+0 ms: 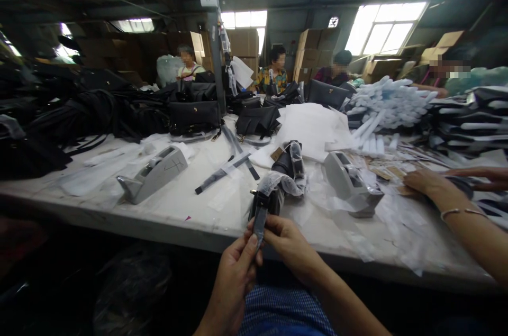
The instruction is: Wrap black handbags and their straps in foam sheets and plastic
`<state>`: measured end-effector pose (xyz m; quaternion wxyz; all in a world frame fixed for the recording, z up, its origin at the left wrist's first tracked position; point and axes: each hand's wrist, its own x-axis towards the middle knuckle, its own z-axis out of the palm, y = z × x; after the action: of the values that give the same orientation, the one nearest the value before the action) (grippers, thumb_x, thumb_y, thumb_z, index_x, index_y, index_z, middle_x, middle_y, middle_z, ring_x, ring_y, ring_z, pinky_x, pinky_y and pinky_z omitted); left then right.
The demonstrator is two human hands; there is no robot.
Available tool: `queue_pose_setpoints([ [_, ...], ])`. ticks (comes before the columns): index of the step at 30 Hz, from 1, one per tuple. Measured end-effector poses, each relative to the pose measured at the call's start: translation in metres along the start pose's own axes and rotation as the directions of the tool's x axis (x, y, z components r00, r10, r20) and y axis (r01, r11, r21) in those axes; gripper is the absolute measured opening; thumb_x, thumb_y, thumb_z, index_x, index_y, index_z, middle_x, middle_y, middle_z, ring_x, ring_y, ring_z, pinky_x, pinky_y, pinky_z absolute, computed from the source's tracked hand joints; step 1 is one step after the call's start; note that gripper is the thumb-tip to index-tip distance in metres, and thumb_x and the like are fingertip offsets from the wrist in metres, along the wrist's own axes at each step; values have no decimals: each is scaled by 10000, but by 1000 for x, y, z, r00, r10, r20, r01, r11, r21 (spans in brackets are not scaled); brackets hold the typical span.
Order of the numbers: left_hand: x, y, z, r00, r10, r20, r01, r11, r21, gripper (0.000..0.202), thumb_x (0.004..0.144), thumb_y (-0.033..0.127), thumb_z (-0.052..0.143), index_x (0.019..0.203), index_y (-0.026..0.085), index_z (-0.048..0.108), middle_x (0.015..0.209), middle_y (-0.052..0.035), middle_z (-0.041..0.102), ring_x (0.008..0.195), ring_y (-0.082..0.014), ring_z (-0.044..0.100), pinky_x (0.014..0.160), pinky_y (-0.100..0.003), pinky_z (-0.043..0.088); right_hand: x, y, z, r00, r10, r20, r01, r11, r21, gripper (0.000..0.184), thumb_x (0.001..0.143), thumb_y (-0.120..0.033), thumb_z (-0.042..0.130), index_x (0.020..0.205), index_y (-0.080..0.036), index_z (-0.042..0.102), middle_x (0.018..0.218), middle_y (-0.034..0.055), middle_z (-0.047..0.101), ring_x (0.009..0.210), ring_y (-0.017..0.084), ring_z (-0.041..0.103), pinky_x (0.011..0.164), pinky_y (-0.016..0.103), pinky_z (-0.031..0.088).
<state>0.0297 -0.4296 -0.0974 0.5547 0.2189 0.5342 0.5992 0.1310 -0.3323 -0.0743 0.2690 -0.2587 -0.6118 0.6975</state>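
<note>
At the front edge of the table, my left hand [241,262] pinches the near end of a dark strap [260,222] wrapped in clear film. The fingers of my right hand [284,241] are closed on the same strap from the right, and their tips are partly hidden behind it. The strap runs up to a buckle on a black handbag [282,162], which lies on the table with a brown tag. White wrapping [273,181] covers part of the bag's strap.
Grey tape dispensers stand left [156,174] and right [351,185]. Wrapped strips [222,172], white sheets [313,129] and white rolls [387,100] lie beyond. Black bags [194,116] are piled behind. A co-worker's hands [426,182] work at right; several people sit opposite.
</note>
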Motion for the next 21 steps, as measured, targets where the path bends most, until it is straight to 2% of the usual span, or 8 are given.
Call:
queue_pose_setpoints([
  [3, -1, -2, 1, 999, 47, -23, -47, 999, 5, 512, 788, 657, 660, 680, 175, 525, 504, 97, 268, 432, -38, 131, 408, -204, 87, -4, -8, -8, 973, 96, 209, -127, 983, 136, 331, 769, -247, 726, 1091, -171, 736, 935, 36, 737, 789, 153, 664, 782, 255, 514],
  [7, -1, -8, 3, 988, 138, -69, -137, 990, 14, 477, 793, 625, 678, 723, 163, 581, 535, 81, 297, 471, -51, 184, 443, -199, 149, -10, -13, -9, 950, 105, 295, -179, 955, 236, 408, 698, -220, 809, 1093, -190, 712, 1178, 71, 698, 1074, 214, 638, 864, 264, 498],
  [10, 0, -11, 2, 970, 222, -99, -216, 974, 70, 465, 762, 606, 718, 714, 154, 617, 586, 40, 429, 537, -80, 352, 508, -196, 303, -12, -9, 3, 980, 66, 187, -117, 953, 279, 352, 705, -321, 853, 977, -161, 698, 1189, 94, 690, 993, 198, 652, 796, 248, 500],
  [12, 1, -11, 2, 959, 256, -118, -244, 964, 105, 472, 748, 615, 724, 714, 153, 637, 619, 17, 495, 577, -104, 423, 546, -210, 366, -12, -4, 11, 997, 62, 50, -73, 963, 259, 368, 734, -415, 836, 925, -131, 701, 1002, 84, 718, 810, 147, 641, 691, 218, 481],
  [15, 3, -13, 1, 961, 233, -151, -214, 968, 133, 496, 743, 642, 713, 728, 152, 639, 568, 46, 433, 502, -72, 342, 474, -192, 294, -10, 6, 16, 998, 61, -34, -53, 976, 209, 497, 854, -567, 680, 988, -91, 725, 650, 10, 602, 577, 93, 527, 556, 200, 421],
  [18, 5, -18, 3, 973, 168, -159, -149, 981, 123, 526, 728, 670, 711, 733, 152, 618, 533, 77, 353, 447, -38, 226, 429, -178, 159, -9, 15, 10, 1000, 25, -11, -22, 982, 188, 576, 896, -626, 587, 1156, -121, 684, 782, 38, 664, 532, 72, 488, 545, 211, 425],
  [20, 7, -22, 2, 978, 139, -155, -123, 986, 112, 541, 709, 691, 712, 773, 160, 628, 545, 70, 404, 432, -35, 229, 421, -177, 151, -10, 19, 4, 1000, -2, -16, 3, 996, 92, 578, 910, -641, 552, 1165, -141, 686, 900, 72, 705, 575, 86, 536, 592, 231, 459],
  [21, 8, -23, 0, 978, 137, -158, -117, 985, 128, 548, 700, 701, 711, 786, 165, 635, 560, 58, 451, 429, -42, 260, 415, -180, 175, -10, 20, 0, 999, -12, -31, 13, 1000, 27, 585, 925, -651, 514, 1112, -134, 711, 872, 76, 710, 606, 107, 570, 615, 243, 471],
])
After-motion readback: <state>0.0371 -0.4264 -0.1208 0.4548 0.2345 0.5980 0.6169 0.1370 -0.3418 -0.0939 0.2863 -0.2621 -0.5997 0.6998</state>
